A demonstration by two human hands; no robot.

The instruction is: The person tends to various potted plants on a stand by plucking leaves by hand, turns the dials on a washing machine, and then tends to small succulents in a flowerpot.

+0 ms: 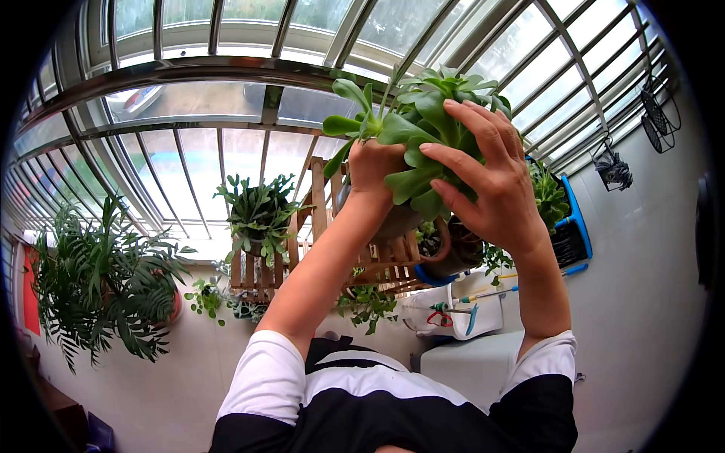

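A large succulent point(434, 113) with broad, fleshy green leaves stands before me at the top of a wooden plant rack point(320, 192). My left hand point(375, 162) is closed at the left part of the plant, just under a smaller rosette of leaves point(365, 121). Its fingertips are hidden, and it appears to grip the plant low among the leaves. Over the right side of the same succulent, my right hand point(491, 177) has its fingers spread, resting against the leaves. Part of a pot point(396, 223) shows below, mostly covered by the foliage and my left forearm.
Metal window bars point(189, 69) run behind the plants. Left of the rack is a bushy palm-like plant point(113, 279); another potted plant point(259, 211) sits on the rack. A white bin point(477, 313), a blue-edged dustpan point(572, 226) and wall-hung black racks point(657, 113) are at right.
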